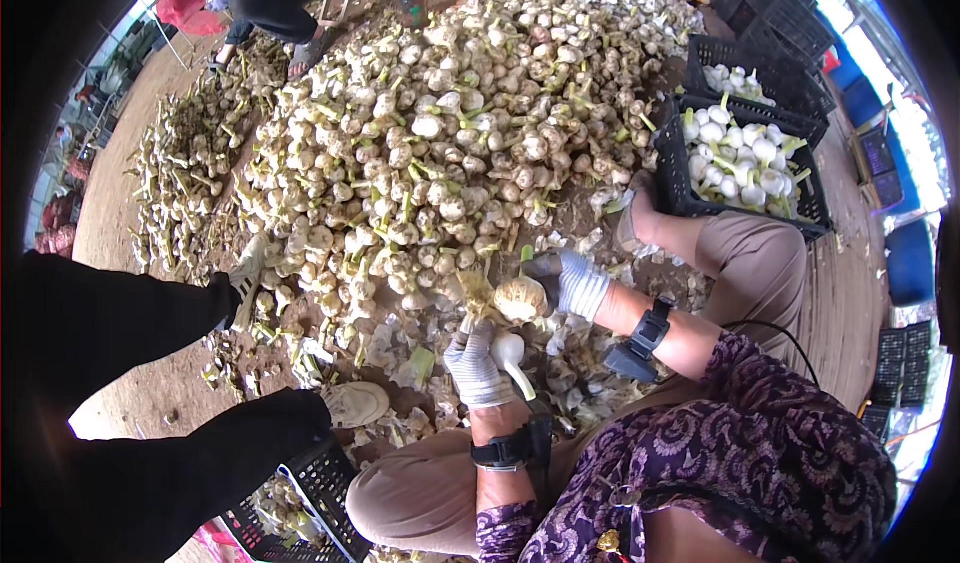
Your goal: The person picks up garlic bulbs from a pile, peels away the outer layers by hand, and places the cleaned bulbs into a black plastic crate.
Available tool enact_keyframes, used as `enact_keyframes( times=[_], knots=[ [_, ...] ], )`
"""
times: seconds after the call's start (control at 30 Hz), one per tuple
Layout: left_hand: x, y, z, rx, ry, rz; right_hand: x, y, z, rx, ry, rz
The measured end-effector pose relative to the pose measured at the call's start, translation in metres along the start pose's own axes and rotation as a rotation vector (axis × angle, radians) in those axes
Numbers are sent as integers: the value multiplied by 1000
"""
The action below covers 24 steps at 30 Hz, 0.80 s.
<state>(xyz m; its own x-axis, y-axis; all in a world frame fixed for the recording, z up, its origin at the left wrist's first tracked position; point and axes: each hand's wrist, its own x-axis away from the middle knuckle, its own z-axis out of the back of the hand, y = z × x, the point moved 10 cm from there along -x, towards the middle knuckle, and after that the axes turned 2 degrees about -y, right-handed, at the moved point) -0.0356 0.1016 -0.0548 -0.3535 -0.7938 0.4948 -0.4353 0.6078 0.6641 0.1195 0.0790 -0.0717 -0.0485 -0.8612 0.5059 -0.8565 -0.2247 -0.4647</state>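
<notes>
Spreading across most of the frame, a tan earthen floor (120, 218) is carrying a great heap of garlic bulbs (430, 153), which is filling the centre and upper middle. Black-trousered legs (130, 308) are stretching in from the left edge, and another person (275, 8) is showing at the upper left. At the upper right, a black crate (672, 163) is holding clean white bulbs (745, 158), with a similar crate (705, 58) standing just behind it. A third crate (345, 483) is sitting at the lower left. Papery skins (375, 348) are littering the ground below the heap.

Just below centre, the gloved right hand (578, 281) is clamping its grip on a tan bulb (521, 300), which is lying at the fingertips, left of the palm. The gloved left hand (478, 368) is curling below and left of that bulb, near some dry husk (476, 291); what its grip is closing on, I cannot tell. Beside its fingers, a white bulb (509, 348) is pointing its green stem downward.
</notes>
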Motion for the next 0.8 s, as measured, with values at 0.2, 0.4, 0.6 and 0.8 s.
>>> enact_keyframes(
  times=[0.2, 0.4, 0.6, 0.8],
  knots=[
    [18, 49, -18, 157, -142, -211, 12, -24, 24, 530, 279, 64],
    [34, 33, -24, -167, -294, -40, -8, -31, 75, 229, 383, 66],
    [30, 17, -20, -372, -447, 101, -5, -43, 87, -157, 445, 43],
    [-14, -4, 20, -255, 116, -28, 14, -60, 58, 182, 337, 217]
  ],
)
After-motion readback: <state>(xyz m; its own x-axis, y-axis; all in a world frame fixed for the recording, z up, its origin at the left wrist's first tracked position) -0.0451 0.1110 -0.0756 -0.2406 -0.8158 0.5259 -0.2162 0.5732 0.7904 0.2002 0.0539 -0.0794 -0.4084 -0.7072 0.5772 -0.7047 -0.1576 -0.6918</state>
